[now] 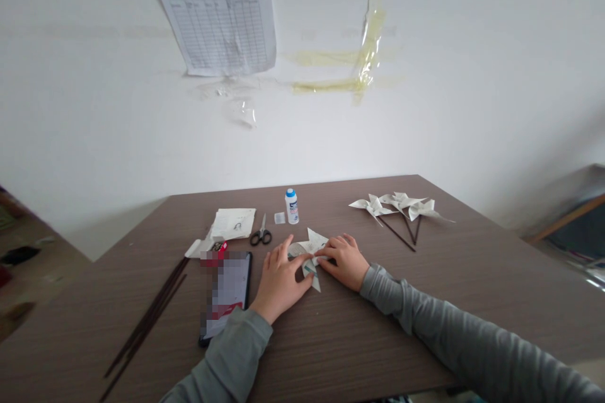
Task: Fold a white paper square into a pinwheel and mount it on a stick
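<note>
A folded paper pinwheel [316, 240] lies on the table in front of me, its points sticking out between my hands. My left hand [282, 280] holds it from the left, thumb and index finger bent in toward its centre while the other fingers reach past its edge. From the other side, my right hand [347, 263] presses its fingertips onto the centre of the pinwheel. Fingers cover part of the middle. Just beyond stand a white glue bottle [292, 209] with a blue cap and a small clear square piece [280, 218]. Black-handled scissors [261, 233] lie to the left.
Paper squares [232, 223] are stacked at the back left. A phone [227, 296] lies beside my left forearm, near a small red packet [217, 254]. Dark thin sticks [151, 315] lie at the left. Several paper pinwheels [401, 203] on sticks lie at the right. The wall [449, 107] rises behind.
</note>
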Demonstrator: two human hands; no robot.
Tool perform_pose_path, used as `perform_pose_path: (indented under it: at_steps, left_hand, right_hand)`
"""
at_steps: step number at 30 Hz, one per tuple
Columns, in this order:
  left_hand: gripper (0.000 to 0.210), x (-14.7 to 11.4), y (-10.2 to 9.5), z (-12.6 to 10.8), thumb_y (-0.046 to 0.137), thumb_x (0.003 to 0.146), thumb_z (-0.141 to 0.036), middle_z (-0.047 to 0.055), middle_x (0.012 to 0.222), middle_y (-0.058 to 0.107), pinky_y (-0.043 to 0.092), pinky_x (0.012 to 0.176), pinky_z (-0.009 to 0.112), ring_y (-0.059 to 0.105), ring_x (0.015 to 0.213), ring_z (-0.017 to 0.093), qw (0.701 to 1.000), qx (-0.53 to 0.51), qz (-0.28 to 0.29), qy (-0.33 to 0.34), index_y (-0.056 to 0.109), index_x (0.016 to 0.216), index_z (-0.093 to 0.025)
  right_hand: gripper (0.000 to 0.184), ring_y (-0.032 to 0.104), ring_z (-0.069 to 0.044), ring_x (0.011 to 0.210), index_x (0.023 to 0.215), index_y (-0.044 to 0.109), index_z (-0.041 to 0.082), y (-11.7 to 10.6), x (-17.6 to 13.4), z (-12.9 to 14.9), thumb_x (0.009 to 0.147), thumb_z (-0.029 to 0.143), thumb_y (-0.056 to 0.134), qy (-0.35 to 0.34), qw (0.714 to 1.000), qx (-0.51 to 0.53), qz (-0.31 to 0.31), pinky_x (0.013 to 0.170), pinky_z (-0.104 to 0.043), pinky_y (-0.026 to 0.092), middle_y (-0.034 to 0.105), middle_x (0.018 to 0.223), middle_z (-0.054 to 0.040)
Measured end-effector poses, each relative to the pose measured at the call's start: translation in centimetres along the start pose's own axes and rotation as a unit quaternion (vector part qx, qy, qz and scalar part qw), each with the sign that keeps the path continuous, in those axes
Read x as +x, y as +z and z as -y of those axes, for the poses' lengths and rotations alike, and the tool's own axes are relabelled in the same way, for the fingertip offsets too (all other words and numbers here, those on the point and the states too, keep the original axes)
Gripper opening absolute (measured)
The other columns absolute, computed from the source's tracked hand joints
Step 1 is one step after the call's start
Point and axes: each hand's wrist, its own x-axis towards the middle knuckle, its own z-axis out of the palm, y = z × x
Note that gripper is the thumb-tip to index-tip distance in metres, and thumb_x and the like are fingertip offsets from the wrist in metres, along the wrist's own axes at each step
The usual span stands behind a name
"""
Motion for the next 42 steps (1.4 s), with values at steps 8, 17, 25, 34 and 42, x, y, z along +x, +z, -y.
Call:
perform_pose_path:
  at_steps: [8, 17, 25, 34, 42]
  left_hand:
    - [0.047, -0.1, 0.7, 0.7, 0.102, 0.101, -0.030, 0.017, 0.196, 0.067, 0.054, 0.148, 0.085, 0.066, 0.178, 0.052, 1.000, -0.005, -0.025, 0.015, 0.098, 0.147, -0.036]
    - [0.044, 0.0, -0.4, -0.1, 0.101, 0.104, -0.029, 0.018, 0.198, 0.066, 0.052, 0.150, 0.084, 0.067, 0.178, 0.054, 1.000, 0.006, -0.003, 0.012, 0.099, 0.148, -0.035]
    - [0.044, 0.0, -0.1, 0.2, 0.102, 0.103, -0.030, 0.019, 0.197, 0.066, 0.051, 0.150, 0.086, 0.065, 0.180, 0.055, 1.000, -0.003, -0.005, 0.007, 0.100, 0.146, -0.036]
    - [0.059, -0.1, 0.7, 1.5, 0.100, 0.105, -0.031, 0.017, 0.201, 0.063, 0.057, 0.146, 0.084, 0.068, 0.175, 0.054, 0.999, -0.006, -0.024, 0.021, 0.093, 0.163, -0.039]
    - [0.062, 0.0, 1.1, 2.5, 0.093, 0.108, -0.023, 0.016, 0.198, 0.065, 0.059, 0.147, 0.078, 0.071, 0.172, 0.048, 0.998, -0.029, -0.046, 0.034, 0.090, 0.167, -0.040]
  right_hand:
    - [0.025, 0.087, -0.037, 0.134, 0.136, 0.102, 0.034, -0.6, -0.1, 0.3, 0.121, 0.026, 0.084, 0.018, 0.999, 0.027, 0.017, 0.148, -0.077, 0.048, 0.095, 0.128, -0.0101]
    - [0.027, 0.087, -0.040, 0.129, 0.131, 0.105, 0.039, -0.7, -0.1, 0.7, 0.119, 0.025, 0.085, 0.007, 1.000, 0.014, 0.012, 0.144, -0.077, 0.053, 0.093, 0.122, -0.0104]
    - [0.024, 0.084, -0.038, 0.129, 0.132, 0.105, 0.040, -0.8, -0.1, 0.5, 0.119, 0.031, 0.086, 0.007, 1.000, 0.008, 0.022, 0.139, -0.071, 0.056, 0.090, 0.122, -0.0097]
    - [0.026, 0.089, -0.035, 0.132, 0.134, 0.104, 0.038, -0.6, -0.1, -0.1, 0.120, 0.028, 0.085, 0.031, 0.998, 0.048, 0.009, 0.146, -0.073, 0.052, 0.096, 0.125, -0.0083]
    - [0.029, 0.095, -0.033, 0.115, 0.140, 0.100, 0.034, 0.1, -0.3, -1.0, 0.123, 0.030, 0.078, 0.026, 0.997, 0.069, -0.035, 0.148, -0.073, 0.053, 0.099, 0.114, -0.0073]
